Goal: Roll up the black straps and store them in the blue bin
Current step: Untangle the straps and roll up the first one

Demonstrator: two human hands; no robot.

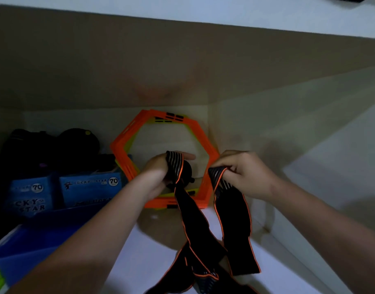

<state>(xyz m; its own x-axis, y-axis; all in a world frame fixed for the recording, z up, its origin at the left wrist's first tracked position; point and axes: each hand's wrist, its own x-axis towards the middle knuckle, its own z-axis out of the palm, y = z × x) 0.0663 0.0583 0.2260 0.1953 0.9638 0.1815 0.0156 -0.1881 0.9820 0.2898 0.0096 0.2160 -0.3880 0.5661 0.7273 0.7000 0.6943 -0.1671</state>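
The blue bin (33, 236) sits left of the orange hexagon frames (127, 149), with blue boxes (88, 187) and dark gear behind it. The left hand (156, 175), in front of the frames, is closed around one end of a black strap (193, 219), whose striped end drapes over its fingers. Right of the frames, the right hand (243, 172) pinches the strap's other striped end. Both lengths hang below the hands and meet in a loose heap on the white surface (139, 262).
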